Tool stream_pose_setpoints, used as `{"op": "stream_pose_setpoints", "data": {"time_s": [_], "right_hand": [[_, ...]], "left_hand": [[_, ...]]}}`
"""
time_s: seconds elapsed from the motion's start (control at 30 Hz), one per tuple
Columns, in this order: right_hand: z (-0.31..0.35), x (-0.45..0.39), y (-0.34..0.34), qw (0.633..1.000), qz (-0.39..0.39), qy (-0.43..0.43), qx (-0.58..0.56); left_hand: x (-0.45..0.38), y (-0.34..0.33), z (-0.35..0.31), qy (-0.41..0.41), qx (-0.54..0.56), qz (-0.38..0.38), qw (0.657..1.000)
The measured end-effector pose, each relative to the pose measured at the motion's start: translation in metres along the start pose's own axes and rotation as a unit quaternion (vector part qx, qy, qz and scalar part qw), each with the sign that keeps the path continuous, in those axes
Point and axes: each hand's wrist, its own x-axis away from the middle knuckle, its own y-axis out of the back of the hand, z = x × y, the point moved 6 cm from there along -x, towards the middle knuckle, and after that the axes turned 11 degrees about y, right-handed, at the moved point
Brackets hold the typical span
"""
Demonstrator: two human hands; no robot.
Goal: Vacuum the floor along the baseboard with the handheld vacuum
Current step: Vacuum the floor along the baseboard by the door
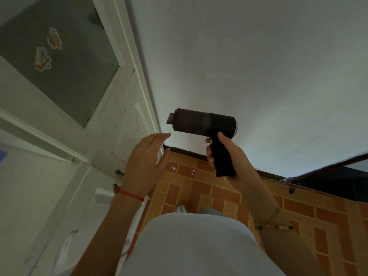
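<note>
A black handheld vacuum (203, 124) is held up in front of the white wall, its nozzle pointing left toward the door. My right hand (225, 154) is shut on its pistol grip. My left hand (146, 162) hovers open just left of the nozzle, fingers apart, touching nothing. Far below, a dark baseboard (189, 153) runs along the foot of the wall where it meets the orange-brown tiled floor (219, 196). Small white scraps (192, 172) lie on the tiles near the baseboard.
A white door (65, 136) with a frosted glass pane and stickers fills the left side. A dark opening with a low threshold (328, 182) sits at the right. My light shirt and feet show at the bottom.
</note>
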Motion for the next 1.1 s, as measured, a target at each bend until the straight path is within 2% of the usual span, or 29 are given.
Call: {"op": "stream_pose_setpoints", "data": {"time_s": [0.37,0.47,0.6,0.77,0.87,1.1], "right_hand": [[0.008,-0.021,0.005,0.977,0.094,-0.120,-0.151],[0.010,-0.027,0.007,0.973,0.106,-0.127,-0.160],[0.013,-0.035,0.012,0.977,0.103,-0.123,-0.138],[0.013,-0.042,0.018,0.976,0.116,-0.123,-0.139],[0.015,-0.045,0.022,0.976,0.126,-0.130,-0.124],[0.017,-0.048,0.027,0.972,0.099,-0.135,-0.165]], "left_hand": [[-0.020,-0.010,-0.016,0.032,-0.020,0.021,0.999],[-0.023,-0.015,-0.020,0.037,0.002,0.026,0.999],[-0.023,-0.013,-0.026,-0.006,0.033,-0.003,0.999],[-0.029,-0.024,-0.022,0.024,0.053,-0.021,0.998],[-0.031,-0.025,-0.025,-0.011,0.041,-0.032,0.999],[-0.034,-0.033,-0.025,-0.018,0.044,-0.045,0.998]]}}
